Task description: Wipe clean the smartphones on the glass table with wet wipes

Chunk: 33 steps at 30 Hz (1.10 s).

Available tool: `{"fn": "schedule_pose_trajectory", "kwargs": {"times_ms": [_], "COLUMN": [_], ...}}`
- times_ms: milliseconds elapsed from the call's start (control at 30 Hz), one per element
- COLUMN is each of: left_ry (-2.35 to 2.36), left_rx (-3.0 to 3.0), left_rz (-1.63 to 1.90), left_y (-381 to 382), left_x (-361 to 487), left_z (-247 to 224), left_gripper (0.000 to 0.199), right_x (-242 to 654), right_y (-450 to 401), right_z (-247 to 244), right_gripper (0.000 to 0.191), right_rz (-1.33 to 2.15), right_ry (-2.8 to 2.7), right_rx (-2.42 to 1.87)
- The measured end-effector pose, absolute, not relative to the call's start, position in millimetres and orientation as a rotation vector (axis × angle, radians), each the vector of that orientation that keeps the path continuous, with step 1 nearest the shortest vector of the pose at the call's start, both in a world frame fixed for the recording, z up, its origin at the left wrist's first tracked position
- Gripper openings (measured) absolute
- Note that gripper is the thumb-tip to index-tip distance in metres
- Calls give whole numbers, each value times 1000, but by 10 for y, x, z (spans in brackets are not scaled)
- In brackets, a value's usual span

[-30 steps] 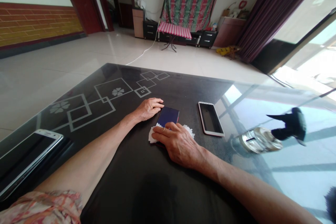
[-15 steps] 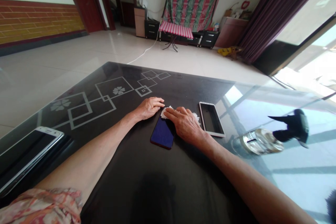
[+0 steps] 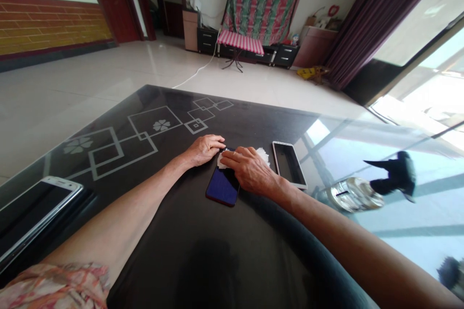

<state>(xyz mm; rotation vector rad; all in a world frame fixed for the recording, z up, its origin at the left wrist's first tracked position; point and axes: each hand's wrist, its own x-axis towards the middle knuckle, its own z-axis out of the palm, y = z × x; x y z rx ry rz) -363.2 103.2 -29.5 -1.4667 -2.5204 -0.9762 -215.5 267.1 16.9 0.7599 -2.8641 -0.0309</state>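
A dark phone with a bluish screen [image 3: 223,187] lies on the black table in front of me. My right hand [image 3: 250,169] presses a crumpled white tissue [image 3: 263,155] onto its upper part, and the tissue sticks out on both sides of the fingers. At the phone's far left corner is my left hand [image 3: 205,149], its fingers together and touching the edge; the fingertips' hold is partly hidden. To the right of my right hand lies a white-framed phone [image 3: 289,164], screen up.
Another white-framed phone [image 3: 39,215] lies at the near left of the black table [image 3: 174,251]. A clear spray bottle [image 3: 357,194] with a black nozzle is at the right. Beyond the table are a small striped table [image 3: 241,42] and low cabinets.
My right hand and the tissue have shifted slightly left across the phone's upper part. My left hand stays at the phone's corner. The whole view has moved a little.
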Motion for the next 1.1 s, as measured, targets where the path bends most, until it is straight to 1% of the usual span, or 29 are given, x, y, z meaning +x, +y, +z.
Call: {"fn": "schedule_pose_trajectory", "kwargs": {"times_ms": [133, 333, 533, 867, 1100], "left_ry": [-2515, -2537, -2508, -2524, -2520], "left_rx": [-1500, -1506, -1486, -1493, -1491], "left_rz": [-983, -986, -1024, -999, -921], "left_y": [1029, 1024, 1025, 1026, 1026], "left_x": [-3649, -3650, -3649, -3641, -3646], "left_z": [-301, -284, -301, -294, -310], "left_gripper": [32, 31, 29, 30, 32], "right_x": [-2256, -2330, -2417, -2342, -2332], "right_y": [2680, 2720, 2807, 2959, 2881], "right_z": [137, 110, 82, 161, 134], "right_gripper": [34, 35, 42, 42, 39], "right_rz": [9, 104, 115, 75, 92], "right_ry": [-2870, -2873, -2856, -2905, -2875], "right_rx": [781, 760, 679, 591, 670]}}
